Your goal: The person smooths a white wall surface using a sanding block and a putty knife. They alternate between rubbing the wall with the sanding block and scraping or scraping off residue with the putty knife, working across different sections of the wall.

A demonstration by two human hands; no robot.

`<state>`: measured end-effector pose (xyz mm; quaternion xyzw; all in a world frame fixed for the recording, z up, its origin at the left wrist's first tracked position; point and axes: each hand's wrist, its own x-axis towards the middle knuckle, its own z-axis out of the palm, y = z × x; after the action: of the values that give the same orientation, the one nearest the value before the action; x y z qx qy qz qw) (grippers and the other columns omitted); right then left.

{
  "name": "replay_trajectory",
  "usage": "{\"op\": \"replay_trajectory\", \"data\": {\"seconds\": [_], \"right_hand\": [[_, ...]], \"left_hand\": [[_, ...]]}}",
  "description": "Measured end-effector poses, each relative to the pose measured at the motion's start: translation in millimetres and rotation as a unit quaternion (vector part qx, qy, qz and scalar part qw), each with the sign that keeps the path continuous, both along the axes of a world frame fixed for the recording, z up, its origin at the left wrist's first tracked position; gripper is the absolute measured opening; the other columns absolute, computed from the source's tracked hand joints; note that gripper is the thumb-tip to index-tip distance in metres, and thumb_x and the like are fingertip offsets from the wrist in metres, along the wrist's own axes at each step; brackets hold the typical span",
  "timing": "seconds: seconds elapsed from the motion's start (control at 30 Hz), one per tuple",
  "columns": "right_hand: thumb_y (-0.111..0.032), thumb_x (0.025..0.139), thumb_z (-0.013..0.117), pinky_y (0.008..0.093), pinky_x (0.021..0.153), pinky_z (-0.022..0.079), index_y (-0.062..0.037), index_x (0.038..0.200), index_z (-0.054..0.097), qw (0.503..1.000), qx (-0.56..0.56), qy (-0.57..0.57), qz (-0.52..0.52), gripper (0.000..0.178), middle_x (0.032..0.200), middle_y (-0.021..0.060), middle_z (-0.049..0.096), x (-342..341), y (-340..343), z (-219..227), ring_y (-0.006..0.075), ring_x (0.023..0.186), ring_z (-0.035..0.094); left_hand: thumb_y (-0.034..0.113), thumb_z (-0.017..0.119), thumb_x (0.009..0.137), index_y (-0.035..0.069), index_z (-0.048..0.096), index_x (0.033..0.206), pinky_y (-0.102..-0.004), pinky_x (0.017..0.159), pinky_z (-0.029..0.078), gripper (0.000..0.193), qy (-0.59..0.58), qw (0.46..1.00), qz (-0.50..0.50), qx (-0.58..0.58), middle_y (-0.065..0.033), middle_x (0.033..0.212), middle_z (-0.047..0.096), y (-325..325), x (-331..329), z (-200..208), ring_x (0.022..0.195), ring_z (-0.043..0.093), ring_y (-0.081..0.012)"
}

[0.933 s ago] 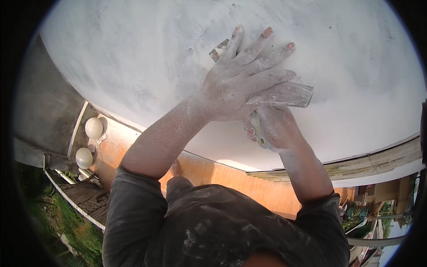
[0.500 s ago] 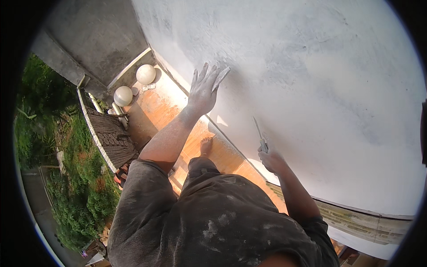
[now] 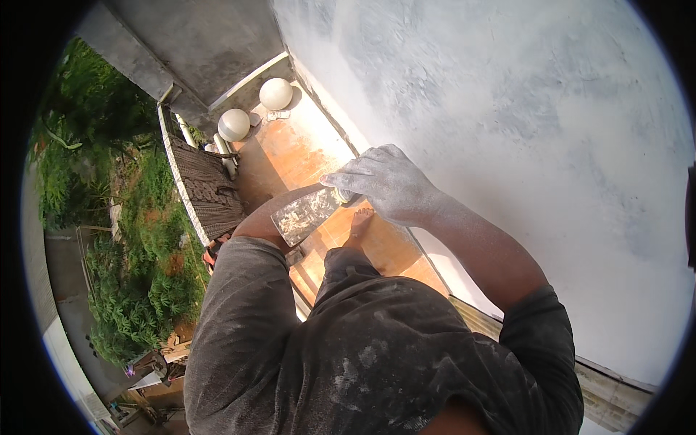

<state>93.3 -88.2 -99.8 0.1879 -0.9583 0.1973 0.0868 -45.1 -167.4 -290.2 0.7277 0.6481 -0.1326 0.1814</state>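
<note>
My right hand (image 3: pixel 391 185), coated in white dust, is closed around the handle of a scraper. The scraper's broad rectangular blade (image 3: pixel 304 217) is crusted with pale dried filler and points down to the left, in front of my left forearm. My left forearm (image 3: pixel 259 223) reaches up from beside my thigh. Behind the right hand and blade, my left hand and its fingers are hidden. Both arms are held near the white-grey plastered wall (image 3: pixel 522 145), which shows patchy smears of filler.
Below lies an orange tiled floor (image 3: pixel 297 156), with my bare foot (image 3: pixel 359 223) on it. Two white globes (image 3: pixel 276 94) stand in the far corner by a grey wall (image 3: pixel 210 40). A brown woven railing cover (image 3: pixel 197 185) borders green plants (image 3: pixel 138 304) on the left.
My right hand has moved up and left with the scraper, turning its broad face into view. My left hand has drawn back from the wall and is now hidden. The view has shifted.
</note>
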Motion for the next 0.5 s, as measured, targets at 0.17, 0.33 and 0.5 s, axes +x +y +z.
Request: {"op": "replay_trajectory", "data": {"seconds": [0.17, 0.33, 0.5], "right_hand": [[-0.017, 0.102, 0.053, 0.0381, 0.101, 0.039, -0.026, 0.136, 0.065, 0.908, 0.284, -0.234, -0.201, 0.037, 0.105, -0.0018, 0.065, -18.2, 21.9, 40.8, 0.017, 0.112, 0.056], [-0.018, 0.104, 0.051, 0.0403, 0.105, 0.037, -0.0257, 0.134, 0.066, 0.984, 0.136, -0.019, -0.115, 0.035, 0.108, -0.0003, 0.066, -7.1, 7.1, 37.7, 0.0168, 0.115, 0.056], [-0.018, 0.1, 0.053, 0.0416, 0.11, 0.034, -0.0272, 0.136, 0.066, 0.876, 0.331, -0.23, -0.265, 0.039, 0.115, 0.0024, 0.066, 4.9, 16.3, 19.3, 0.0183, 0.121, 0.054]], "left_hand": [[0.021, 0.046, 0.106, 0.012, 0.039, 0.156, -0.0446, 0.122, 0.034, 0.052, 0.065, 0.996, 0.006, -0.064, -0.0144, 0.155, 0.048, -14.5, -0.4, 28.7, 0.141, 0.049, -0.0245], [0.019, 0.047, 0.105, 0.009, 0.044, 0.151, -0.0467, 0.122, 0.032, 0.048, -0.014, 0.988, 0.085, -0.132, -0.0148, 0.157, 0.046, -16.5, -2.0, 31.7, 0.144, 0.045, -0.0251], [0.02, 0.048, 0.105, 0.009, 0.048, 0.147, -0.0481, 0.123, 0.029, 0.043, 0.041, 0.998, 0.022, -0.052, -0.0162, 0.156, 0.045, -12.4, 1.2, 19.6, 0.147, 0.04, -0.027]]}}
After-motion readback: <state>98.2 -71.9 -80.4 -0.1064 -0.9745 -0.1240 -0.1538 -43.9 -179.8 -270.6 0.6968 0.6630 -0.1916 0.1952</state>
